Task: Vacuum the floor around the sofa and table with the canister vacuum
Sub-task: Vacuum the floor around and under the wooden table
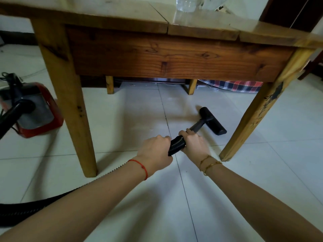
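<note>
Far to the left of the left hand (153,151), the red canister vacuum (33,109) sits on the tiled floor (122,119), outside the near-left leg of the wooden surface (157,55). Parked there, it probably lets its ribbed black hose (176,144) trail back under the left forearm without snagging on that leg. The left hand is clenched around the hose from above, just behind the right hand (194,144), which wraps the front end where the hose meets the rigid wand (198,125). Holding it low with both hands seems meant to slide the wand beneath the surface's apron while keeping the nozzle flat. Ahead and to the right of the right hand, the black floor nozzle (212,121) rests on the tiles under the surface, near its right front leg. Further beyond the hands, a plaid cloth (234,85) hangs close to the floor, and a clear bottle (186,4) stands on top.
</note>
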Demonstrator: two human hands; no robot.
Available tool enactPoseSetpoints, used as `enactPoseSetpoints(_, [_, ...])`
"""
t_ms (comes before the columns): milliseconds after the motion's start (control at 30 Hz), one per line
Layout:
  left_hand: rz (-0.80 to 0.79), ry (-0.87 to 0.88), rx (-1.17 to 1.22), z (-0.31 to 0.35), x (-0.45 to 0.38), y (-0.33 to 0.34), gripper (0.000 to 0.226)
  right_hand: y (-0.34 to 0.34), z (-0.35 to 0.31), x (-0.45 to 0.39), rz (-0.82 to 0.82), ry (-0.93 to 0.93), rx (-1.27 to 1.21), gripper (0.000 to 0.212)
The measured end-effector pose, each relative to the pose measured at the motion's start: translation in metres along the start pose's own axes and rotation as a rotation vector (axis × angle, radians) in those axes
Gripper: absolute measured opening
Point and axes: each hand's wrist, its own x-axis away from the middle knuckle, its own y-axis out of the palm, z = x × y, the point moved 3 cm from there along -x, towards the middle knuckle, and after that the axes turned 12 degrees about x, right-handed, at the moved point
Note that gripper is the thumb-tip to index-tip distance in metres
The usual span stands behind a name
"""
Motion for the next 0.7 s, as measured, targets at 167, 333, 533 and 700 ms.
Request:
enactPoseSetpoints(167, [0.002, -0.074, 0.006, -0.032, 0.055, -0.027, 0.019, -0.019, -0.061, 0.012, 0.004, -0.151, -0.007, 0.03])
enactPoseSetpoints(333, [0.013, -0.144, 0.02, -0.062, 0.102, -0.053, 0.016, -0.035, -0.118, 0.019, 0.008, -0.264, -0.028, 0.029])
enactPoseSetpoints(533, [0.061, -0.207, -0.025, -0.098, 0.152, -0.079, 0.018, -0.05, -0.181, 0.028, 0.026, -0.369, -0.035, 0.029])
enactPoseSetpoints(700, [0.08, -0.248, -0.025, -0.117, 0.168, -0.084, 0.02, -0.044, -0.207, 0.026, 0.043, -0.386, -0.023, 0.027])
